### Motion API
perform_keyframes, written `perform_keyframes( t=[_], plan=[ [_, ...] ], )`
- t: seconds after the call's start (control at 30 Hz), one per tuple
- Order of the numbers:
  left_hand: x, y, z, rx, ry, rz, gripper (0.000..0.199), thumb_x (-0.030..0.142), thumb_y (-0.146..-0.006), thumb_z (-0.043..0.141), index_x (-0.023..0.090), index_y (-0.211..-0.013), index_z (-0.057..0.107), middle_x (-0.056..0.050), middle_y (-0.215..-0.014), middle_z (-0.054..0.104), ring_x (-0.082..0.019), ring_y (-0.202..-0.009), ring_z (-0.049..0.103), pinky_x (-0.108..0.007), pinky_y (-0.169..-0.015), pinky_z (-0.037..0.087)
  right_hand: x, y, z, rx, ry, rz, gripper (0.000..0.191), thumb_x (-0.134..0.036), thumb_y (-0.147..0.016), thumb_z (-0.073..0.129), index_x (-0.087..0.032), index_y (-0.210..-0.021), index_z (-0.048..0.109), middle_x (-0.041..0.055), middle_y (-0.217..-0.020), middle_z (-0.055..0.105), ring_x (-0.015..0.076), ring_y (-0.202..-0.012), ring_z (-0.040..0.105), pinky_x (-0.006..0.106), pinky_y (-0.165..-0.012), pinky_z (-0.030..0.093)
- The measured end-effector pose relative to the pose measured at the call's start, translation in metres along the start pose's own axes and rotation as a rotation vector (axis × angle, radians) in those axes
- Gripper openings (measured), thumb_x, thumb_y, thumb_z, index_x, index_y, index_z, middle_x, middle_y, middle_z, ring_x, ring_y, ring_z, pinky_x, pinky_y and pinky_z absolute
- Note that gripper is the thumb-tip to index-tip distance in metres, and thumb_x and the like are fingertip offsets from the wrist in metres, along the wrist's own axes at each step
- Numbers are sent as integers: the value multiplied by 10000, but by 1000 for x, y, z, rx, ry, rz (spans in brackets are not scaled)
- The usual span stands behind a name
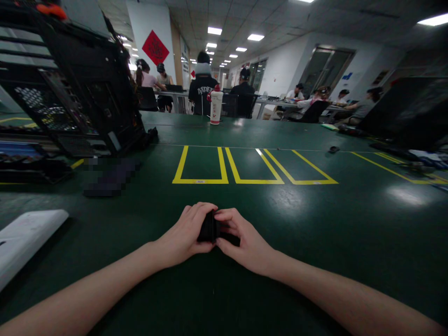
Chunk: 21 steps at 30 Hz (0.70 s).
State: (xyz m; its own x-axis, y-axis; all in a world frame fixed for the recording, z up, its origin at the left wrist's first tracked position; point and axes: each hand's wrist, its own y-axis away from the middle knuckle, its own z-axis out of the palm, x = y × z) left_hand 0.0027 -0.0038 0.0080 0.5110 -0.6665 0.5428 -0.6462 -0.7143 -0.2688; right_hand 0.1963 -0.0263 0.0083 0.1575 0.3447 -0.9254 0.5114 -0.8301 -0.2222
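Between my two hands, low over the near middle of the green table point(157, 298), is a small black box-like object point(209, 227). My left hand point(187, 231) wraps round its left side, with the thumb below and the fingers over the top. On its right side, the thumb and fingertips of my right hand point(245, 240) pinch the edge. The palms hide part of the object, and its exact kind is too dark to make out. Whether it touches the tabletop, I cannot tell.
Yellow tape outlines point(199, 181) mark the table ahead. At the left stand a black computer case point(105, 93) and a white flat object point(31, 233). A white cup point(216, 108) is at the far edge, a small black ring point(333, 149) to the right. Several people sit beyond.
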Motion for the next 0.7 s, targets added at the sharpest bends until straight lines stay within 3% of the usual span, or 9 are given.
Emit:
perform_keyframes(
  t=[0.17, 0.37, 0.53, 0.7],
  plan=[
    [3, -1, -3, -3, 5, 16, 583, 171, -745, 646, 260, -1217, 316, -71, -1151, 481, -259, -986, 495, -392, -809, 414, 2, -1, 1, 30, -57, 33, 192, -184, -845, 535, -240, -1022, 486, 29, -1090, 480, 166, -1001, 566, 362, -858, 525],
    [2, 0, -1, 15, 11, 3, 612, 152, -722, 664, 259, -1215, 319, -70, -1157, 471, -256, -969, 492, -392, -798, 416, 0, -2, 1, 24, -27, 98, 349, -168, -833, 552, -232, -1152, 425, 59, -1141, 502, 195, -1084, 532, 395, -904, 500],
    [2, 0, -1, 5, 13, -1, 639, 110, -707, 657, 265, -1221, 310, -67, -1155, 474, -256, -960, 491, -396, -792, 417, -2, -1, 0, -6, -58, 18, 334, -116, -806, 571, -232, -1095, 450, 35, -1110, 483, 174, -1081, 531, 382, -953, 469],
    [1, 0, -1, 12, 9, 16, 595, 159, -727, 658, 259, -1212, 327, -67, -1147, 485, -255, -968, 499, -386, -792, 417, 4, -3, 1, 25, -113, 31, 196, -169, -844, 537, -231, -1021, 480, 20, -1052, 498, 155, -981, 578, 340, -848, 527]
  ],
)
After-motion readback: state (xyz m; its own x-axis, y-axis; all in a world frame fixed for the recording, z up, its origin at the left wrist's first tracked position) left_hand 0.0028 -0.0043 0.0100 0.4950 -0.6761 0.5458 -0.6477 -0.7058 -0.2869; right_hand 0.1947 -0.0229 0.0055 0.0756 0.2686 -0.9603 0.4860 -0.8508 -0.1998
